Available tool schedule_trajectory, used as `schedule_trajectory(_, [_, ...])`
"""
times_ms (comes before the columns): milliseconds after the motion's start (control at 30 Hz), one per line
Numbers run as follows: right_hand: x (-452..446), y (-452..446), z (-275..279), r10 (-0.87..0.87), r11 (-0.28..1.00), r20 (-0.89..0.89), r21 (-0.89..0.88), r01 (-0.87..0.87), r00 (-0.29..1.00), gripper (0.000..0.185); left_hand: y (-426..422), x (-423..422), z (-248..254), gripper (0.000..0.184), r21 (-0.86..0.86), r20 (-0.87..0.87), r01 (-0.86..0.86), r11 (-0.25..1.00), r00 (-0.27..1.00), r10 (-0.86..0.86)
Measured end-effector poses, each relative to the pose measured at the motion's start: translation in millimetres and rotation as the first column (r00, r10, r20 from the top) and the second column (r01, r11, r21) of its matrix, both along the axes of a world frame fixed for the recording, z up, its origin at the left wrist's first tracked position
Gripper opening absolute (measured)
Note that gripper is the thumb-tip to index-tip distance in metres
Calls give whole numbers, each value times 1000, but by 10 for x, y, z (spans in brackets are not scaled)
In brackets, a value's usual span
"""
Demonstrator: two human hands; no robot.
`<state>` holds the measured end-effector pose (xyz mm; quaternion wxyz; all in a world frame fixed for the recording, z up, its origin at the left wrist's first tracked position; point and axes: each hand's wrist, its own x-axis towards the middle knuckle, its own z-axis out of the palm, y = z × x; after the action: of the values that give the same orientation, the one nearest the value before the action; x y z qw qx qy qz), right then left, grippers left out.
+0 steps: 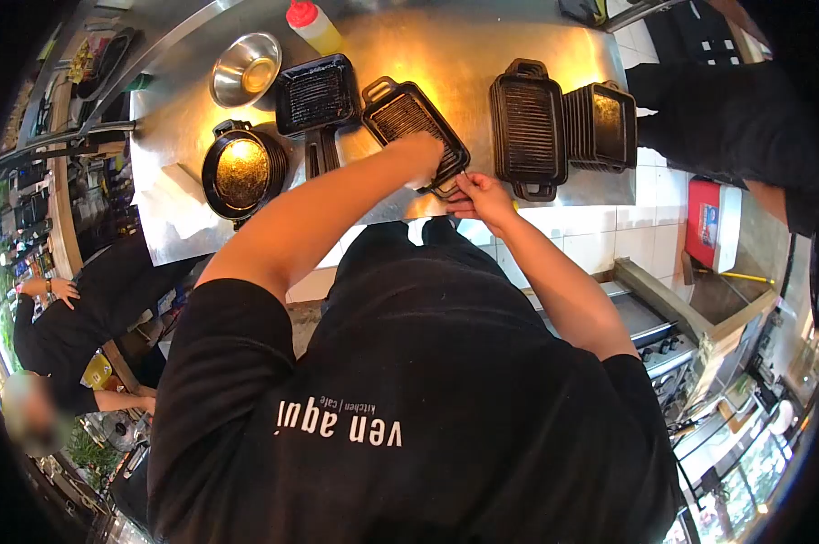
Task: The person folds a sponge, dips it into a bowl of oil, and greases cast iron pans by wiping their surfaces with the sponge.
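Observation:
A black ribbed cast-iron grill pan (405, 111) with loop handles lies slantwise before me on a metal table (464, 72). My left hand (418, 156) is closed in a fist over the pan's near half; what it holds, if anything, is hidden. At the near end, the fingers of my right hand (484, 199) pinch the pan's handle. Left of this pan is a square ribbed pan (317, 95) with a long handle, its surface shiny. Farther left stands a stack of round pans (244, 170). To the right, similar rectangular grill pans (529, 127) are stacked.
A steel bowl (237, 77) and a red-capped squeeze bottle (315, 29) stand at the back. Small deep dishes (609, 127) are stacked at the right edge. Folded pale paper or cloth (183, 186) lies left. People in black stand on both sides. A red-and-white cooler (702, 225) sits right.

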<state>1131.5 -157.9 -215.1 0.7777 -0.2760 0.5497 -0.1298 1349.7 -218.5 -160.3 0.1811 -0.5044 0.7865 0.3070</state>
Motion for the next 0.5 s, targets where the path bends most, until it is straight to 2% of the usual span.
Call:
schedule_trajectory(33, [6, 2, 27, 5, 1000, -9, -10, -5, 1000, 34, -35, -10, 48, 20, -2, -1, 1, 1000, 1000, -1])
schedule_trajectory(100, [21, -20, 71, 3, 1000, -16, -10, -3, 1000, 35, -234, -20, 105, 24, -8, -194, -18, 1000, 981, 17])
schedule_trajectory(133, [19, -4, 82, -2, 1000, -25, 3, 2, 1000, 35, -250, -43, 25, 28, -52, -381, -195, 979, 910, 161])
schedule_trajectory(167, [22, 12, 83, -10, 1000, -28, 6, 11, 1000, 35, -228, -81, -29, 28, -49, -383, -187, 981, 911, 154])
schedule_trajectory(233, [22, 32, 41, -17, 1000, -34, -19, 17, 999, 35, -151, -147, -104, 28, -119, -263, -114, 986, 961, 79])
schedule_trajectory(300, [16, 11, -1, -4, 1000, -33, -25, 3, 999, 36, -77, -87, -94, 25, -77, -251, -113, 991, 964, 91])
schedule_trajectory(367, [3, 35, -7, -2, 1000, -34, -28, 1, 999, 36, -21, -42, 112, 21, -39, -40, 137, 990, 990, -139])
schedule_trajectory(400, [17, 44, 4, -6, 999, -47, -33, 4, 999, 36, -51, -12, 211, 23, -7, -18, 245, 969, 969, -245])
schedule_trajectory(433, [28, 21, 13, -8, 999, -57, -43, 6, 998, 36, -123, -32, 319, 23, -14, -17, 245, 970, 969, -245])
schedule_trajectory(500, [23, -1, 29, -5, 999, -45, -41, 3, 999, 36, -271, -75, 470, 31, 41, 90, 370, 928, 924, -372])
